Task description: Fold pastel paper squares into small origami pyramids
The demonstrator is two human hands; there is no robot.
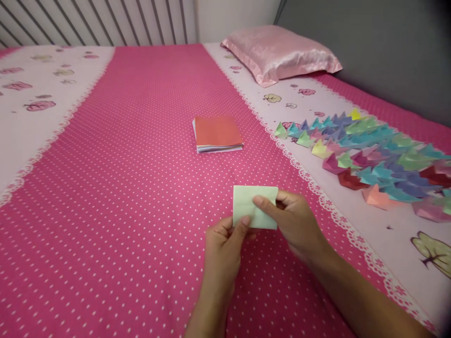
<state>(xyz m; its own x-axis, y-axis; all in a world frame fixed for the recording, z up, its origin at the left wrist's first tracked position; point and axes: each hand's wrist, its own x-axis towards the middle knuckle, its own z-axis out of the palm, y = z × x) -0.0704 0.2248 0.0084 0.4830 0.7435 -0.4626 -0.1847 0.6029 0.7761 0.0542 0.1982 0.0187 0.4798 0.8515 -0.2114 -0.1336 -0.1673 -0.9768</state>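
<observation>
A light green piece of folded paper (248,199) is held up over the bed, its flat face toward me. My left hand (225,241) pinches its lower left edge, thumb in front and fingers behind. At the right side, my right hand (294,218) grips the same paper, with the thumb lying across its face and the other fingers partly hidden behind it. Beyond the hands, a stack of square paper (218,133) with an orange-red sheet on top lies on the pink dotted bedspread.
Rows of small folded paper boats (359,162) in many colours stand on the bed at the right. A shiny pink pillow (278,51) lies at the back, by a grey panel (373,51). The bedspread (123,197) is pink with white dots and lace-patterned borders.
</observation>
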